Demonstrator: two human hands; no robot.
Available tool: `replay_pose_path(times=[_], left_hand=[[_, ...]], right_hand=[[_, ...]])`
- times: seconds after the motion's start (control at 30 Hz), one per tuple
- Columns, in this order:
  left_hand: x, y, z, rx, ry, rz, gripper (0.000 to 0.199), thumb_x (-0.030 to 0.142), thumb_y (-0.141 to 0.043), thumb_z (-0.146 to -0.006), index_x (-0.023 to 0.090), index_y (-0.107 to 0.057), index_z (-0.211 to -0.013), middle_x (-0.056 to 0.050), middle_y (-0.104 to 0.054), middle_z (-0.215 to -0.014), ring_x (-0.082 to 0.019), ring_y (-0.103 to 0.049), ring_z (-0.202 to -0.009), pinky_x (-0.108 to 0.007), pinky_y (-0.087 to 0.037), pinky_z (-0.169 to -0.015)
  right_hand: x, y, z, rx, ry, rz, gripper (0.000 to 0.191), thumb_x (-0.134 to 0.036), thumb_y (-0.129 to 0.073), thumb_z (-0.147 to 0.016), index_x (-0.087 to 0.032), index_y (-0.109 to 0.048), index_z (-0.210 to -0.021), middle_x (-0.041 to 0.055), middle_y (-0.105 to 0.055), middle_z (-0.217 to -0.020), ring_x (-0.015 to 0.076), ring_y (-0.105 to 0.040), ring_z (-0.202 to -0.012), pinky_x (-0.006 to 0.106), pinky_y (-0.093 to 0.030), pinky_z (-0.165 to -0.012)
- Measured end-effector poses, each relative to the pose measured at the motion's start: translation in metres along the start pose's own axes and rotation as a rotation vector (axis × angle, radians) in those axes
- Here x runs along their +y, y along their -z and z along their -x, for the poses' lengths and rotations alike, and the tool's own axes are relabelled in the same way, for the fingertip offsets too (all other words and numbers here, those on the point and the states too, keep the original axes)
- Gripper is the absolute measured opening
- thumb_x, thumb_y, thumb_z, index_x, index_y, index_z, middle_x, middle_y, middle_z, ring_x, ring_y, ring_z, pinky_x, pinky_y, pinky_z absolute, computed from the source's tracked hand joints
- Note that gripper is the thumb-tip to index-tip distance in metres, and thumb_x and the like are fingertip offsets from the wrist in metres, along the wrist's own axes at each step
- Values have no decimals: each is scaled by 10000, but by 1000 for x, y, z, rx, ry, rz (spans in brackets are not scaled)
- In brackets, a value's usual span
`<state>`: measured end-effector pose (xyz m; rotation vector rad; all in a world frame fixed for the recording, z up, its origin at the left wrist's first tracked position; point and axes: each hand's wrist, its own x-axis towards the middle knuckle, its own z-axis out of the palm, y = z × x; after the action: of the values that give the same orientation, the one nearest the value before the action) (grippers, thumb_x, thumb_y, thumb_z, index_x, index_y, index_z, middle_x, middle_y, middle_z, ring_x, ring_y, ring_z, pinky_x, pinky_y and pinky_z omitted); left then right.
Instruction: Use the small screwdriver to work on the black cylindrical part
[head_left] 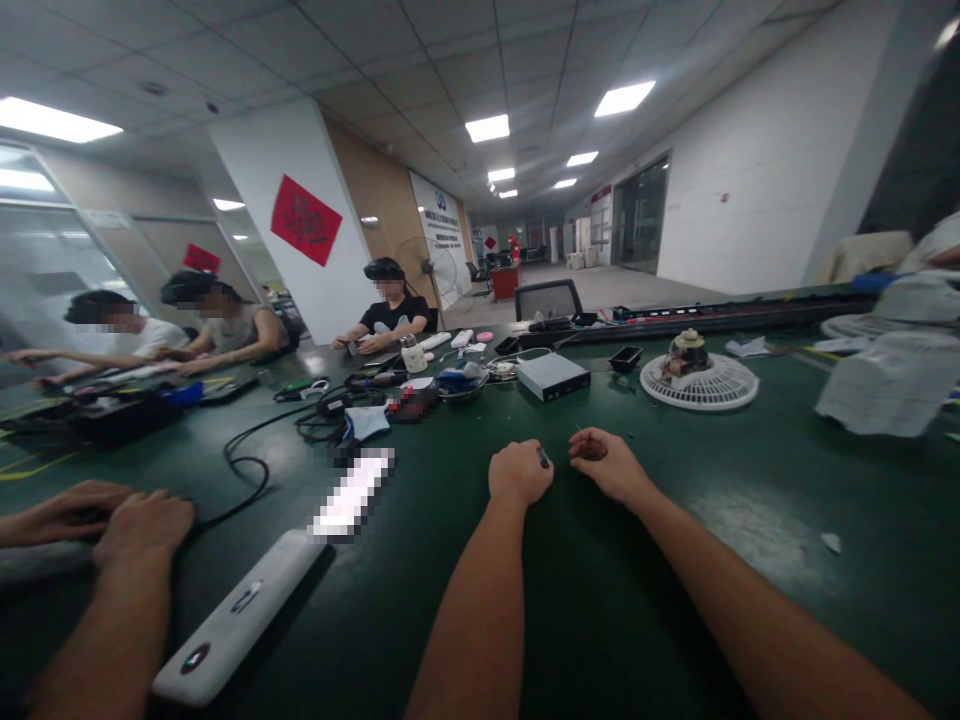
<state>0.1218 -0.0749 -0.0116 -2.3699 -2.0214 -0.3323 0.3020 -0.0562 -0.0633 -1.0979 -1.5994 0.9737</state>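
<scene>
My left hand (pixel 519 472) is closed just above the green table (pixel 585 570), near the middle of the view. A small dark and silvery piece (pixel 544 457) shows at its fingers; what it is cannot be made out. To its right, a small gap away, my right hand (pixel 609 463) has its fingers curled round a small round brownish-copper part (pixel 592 449). A thin wire-like tip stands up by those fingers. The two hands do not touch.
Beyond my hands are a grey metal box (pixel 553 377), a small black tray (pixel 625 358) and a white fan grille with a motor (pixel 699 382). At left lie a long white device (pixel 244 610) and black cables (pixel 259 480), beside another person's hands (pixel 142 520).
</scene>
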Motion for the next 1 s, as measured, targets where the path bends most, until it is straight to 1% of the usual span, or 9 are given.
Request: replay_pose_path(times=[0.23,0.4,0.57,0.63,0.7,0.8,0.9,0.93,1.0], left_hand=[[-4,-4,-3,31,-29,13,233,375,-527,-863,237,-691,-954,-79,-725,-906,-241,-691,-849,-326,-507,-745],[-8,-6,-3,91,-72,45,214,409,-555,-846,239,-673,-898,-59,-717,-843,-224,-678,-793,-299,-472,-688],[-16,-3,-1,186,-133,126,266,419,-467,-918,221,-616,-822,-14,-673,-714,-157,-644,-676,-252,-417,-626],[-19,-2,-2,258,-230,225,309,465,-508,-890,205,-571,-736,-2,-632,-645,-134,-600,-591,-247,-389,-582],[-15,5,0,331,-421,340,328,485,-597,-811,201,-521,-667,17,-556,-554,-122,-534,-505,-255,-352,-525],[6,34,17,625,-652,408,196,301,-527,-798,204,-497,-631,8,-484,-525,-135,-469,-483,-293,-321,-510],[32,86,56,878,-775,542,121,222,-509,-762,219,-494,-641,8,-452,-520,-151,-446,-477,-334,-366,-519],[38,104,70,909,-758,557,88,229,-514,-764,227,-537,-680,1,-469,-532,-164,-462,-488,-361,-412,-543],[44,135,96,735,-849,445,115,224,-587,-749,271,-549,-652,6,-448,-504,-177,-448,-470,-355,-412,-481]], right_hand=[[8,5,-6,62,42,166,309,-309,-613,-952,-160,-602,-1222,95,-629,-1218,230,-648,-1023,438,-551,-858],[11,7,-10,-24,35,266,276,-311,-608,-956,-159,-618,-1186,86,-650,-1166,207,-663,-960,408,-563,-821],[10,10,-13,-26,30,353,254,-313,-606,-958,-156,-627,-1156,77,-661,-1123,191,-667,-914,384,-569,-788],[12,10,-15,-9,29,372,253,-315,-606,-957,-152,-628,-1150,75,-663,-1109,188,-668,-901,379,-569,-778],[14,9,-17,0,33,377,244,-316,-604,-959,-153,-631,-1139,71,-667,-1094,183,-668,-886,372,-570,-769],[17,8,-18,1,48,365,230,-315,-602,-960,-154,-636,-1120,66,-670,-1073,176,-667,-867,362,-570,-758],[17,8,-18,-5,63,344,221,-315,-602,-960,-153,-640,-1106,62,-673,-1056,170,-667,-850,352,-571,-746],[16,8,-18,-6,65,339,220,-315,-602,-961,-153,-641,-1105,62,-674,-1054,170,-667,-848,351,-571,-744],[14,8,-17,-6,62,335,226,-314,-604,-959,-152,-639,-1113,64,-673,-1063,173,-668,-856,356,-571,-749]])
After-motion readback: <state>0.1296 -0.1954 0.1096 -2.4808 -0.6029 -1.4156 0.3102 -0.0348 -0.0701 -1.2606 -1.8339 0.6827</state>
